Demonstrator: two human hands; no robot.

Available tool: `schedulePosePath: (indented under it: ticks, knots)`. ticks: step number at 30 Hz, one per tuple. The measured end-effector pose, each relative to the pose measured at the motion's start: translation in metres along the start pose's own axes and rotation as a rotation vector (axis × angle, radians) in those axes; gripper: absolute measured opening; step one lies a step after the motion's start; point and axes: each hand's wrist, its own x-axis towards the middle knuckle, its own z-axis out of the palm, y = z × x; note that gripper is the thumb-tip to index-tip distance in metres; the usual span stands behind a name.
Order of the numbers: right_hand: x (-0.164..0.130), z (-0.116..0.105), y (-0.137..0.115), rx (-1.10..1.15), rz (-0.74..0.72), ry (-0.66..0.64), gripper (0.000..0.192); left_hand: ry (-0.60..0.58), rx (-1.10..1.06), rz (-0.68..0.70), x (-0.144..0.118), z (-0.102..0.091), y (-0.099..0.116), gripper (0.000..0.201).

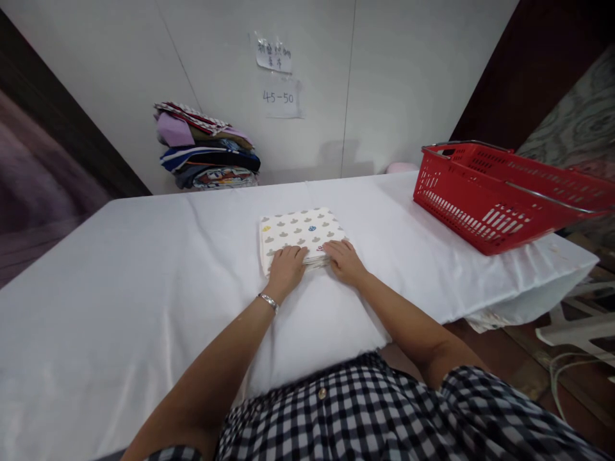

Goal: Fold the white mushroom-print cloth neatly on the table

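Both hands are down on the folded white cloth with the grey printed pattern (300,235), which lies flat near the middle of the white-covered tabletop (120,307), straight ahead at twelve o'clock from the person. The left hand (287,269) presses on the cloth's near edge at its seven o'clock corner, fingers held together and laid flat, a silver bracelet (268,301) on the wrist. The right hand (343,261) sits at the five o'clock corner, fingers likewise together and flat on the edge. Neither grip pinches anything; both simply rest on top. The rest of the cloth stretches away from the fingertips toward twelve o'clock. It is close to square, so a long axis is hard to call; its edges run roughly square to the tabletop's near side, skewed a touch clockwise. A few coloured marks, yellow and blue, dot the grey print.

Out at two o'clock a red plastic shopping basket with a metal handle (500,195) stands on the tabletop, well apart from the hands. At eleven o'clock, against the white wall (408,77), a stack of folded coloured fabrics (206,148) rises behind the far edge.
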Motion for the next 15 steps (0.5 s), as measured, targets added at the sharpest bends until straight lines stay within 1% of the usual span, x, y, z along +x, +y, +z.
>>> schedulePosePath:
  ticks: [3,6,15]
  knots:
    - [0.0004,0.0,-0.0016,0.008,0.015,-0.015,0.053,-0.008,0.011,-0.005,0.0038,0.001,0.0029,0.027]
    - [0.0012,-0.0003,-0.0014,0.02,0.019,-0.017,0.053,0.004,-0.006,-0.041,0.006,0.0012,0.0037,0.021]
    - [0.0047,0.0007,-0.0015,0.014,0.027,-0.032,0.05,0.014,-0.062,-0.088,0.0086,-0.0034,0.0033,0.014]
